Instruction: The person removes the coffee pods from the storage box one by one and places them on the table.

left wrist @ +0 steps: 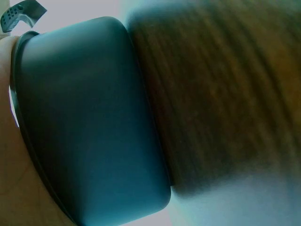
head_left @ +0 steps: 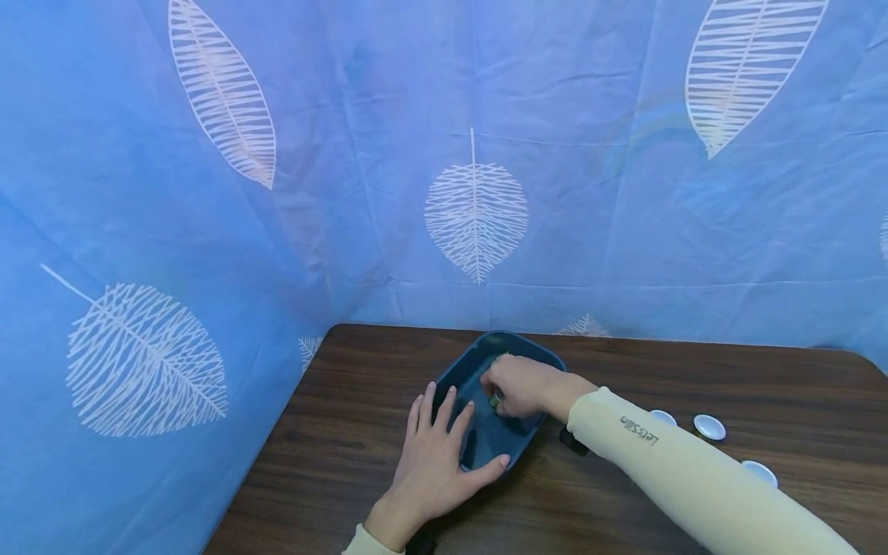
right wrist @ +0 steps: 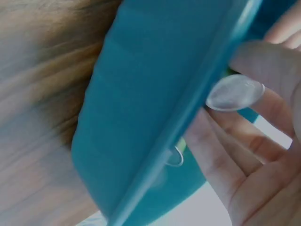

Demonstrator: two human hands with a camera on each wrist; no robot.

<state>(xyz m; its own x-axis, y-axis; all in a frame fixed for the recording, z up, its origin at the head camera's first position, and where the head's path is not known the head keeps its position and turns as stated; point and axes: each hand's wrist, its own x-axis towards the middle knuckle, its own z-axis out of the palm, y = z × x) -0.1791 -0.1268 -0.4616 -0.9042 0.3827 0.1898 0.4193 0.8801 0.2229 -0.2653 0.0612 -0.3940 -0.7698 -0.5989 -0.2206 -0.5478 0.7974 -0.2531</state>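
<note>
A dark blue rectangular tray [head_left: 458, 378] with rounded corners and raised walls sits on the table, turned at an angle. My left hand [head_left: 433, 466] rests on its near left rim, fingers spread and mostly straight; the left wrist view shows the palm side against the tray's outer wall [left wrist: 89, 122]. Inside the tray, my right hand [head_left: 523, 385] has its fingers curled round a small green thing [head_left: 496, 399]. Up close in the right wrist view, a clear rounded piece [right wrist: 235, 92] shows between thumb and fingers; its exact kind is unclear. Another clear-edged, greenish thing [right wrist: 176, 155] lies lower in the tray.
To the right, beside and partly behind the right sleeve [head_left: 666, 455], are white round-topped pieces: one whole [head_left: 709, 426], two partly covered [head_left: 662, 417], [head_left: 759, 472]. The dark wood table [head_left: 347, 432] ends at a blue curtain [head_left: 381, 193] with white leaf prints.
</note>
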